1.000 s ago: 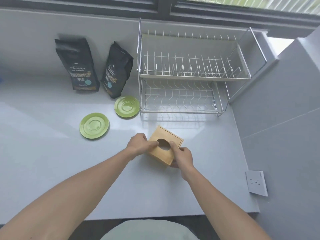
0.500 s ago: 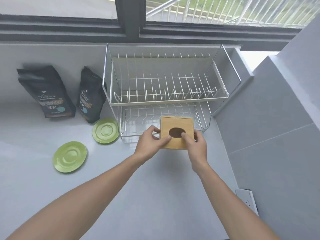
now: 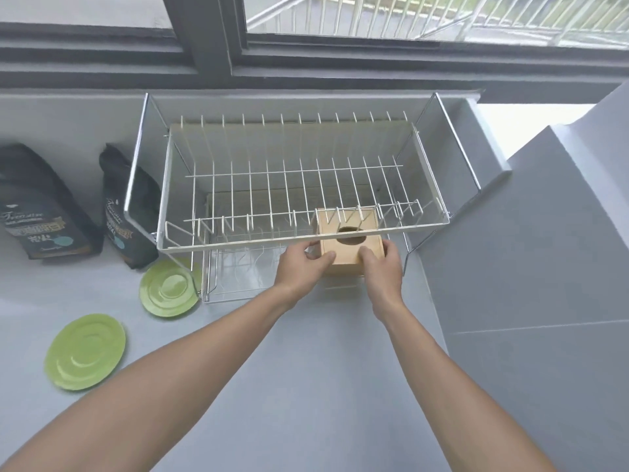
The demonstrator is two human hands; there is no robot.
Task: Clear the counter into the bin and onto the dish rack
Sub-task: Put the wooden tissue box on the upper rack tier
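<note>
Tabletop (image 3: 306, 386) carries the dish rack (image 3: 439, 212) at its back edge. Wooden box (image 3: 350, 248) sits half under the rack's upper tier, at the lower tier's right end. Left hand (image 3: 299, 267) and right hand (image 3: 379, 265) grip its sides, fingers curled round it.

A pale grey tabletop (image 3: 306, 386) runs to a low grey back wall (image 3: 68, 117). Above the wall sits a dark grey window frame (image 3: 211, 39) with a thick upright post. Through the glass (image 3: 425, 15), white railings and a strip of green show in daylight. On the right, a grey tiled wall (image 3: 544, 284) rises beside the tabletop, with thin grout lines across it. A bright white patch (image 3: 531, 115) lies in the far right corner under the frame. The light is soft and even.
</note>
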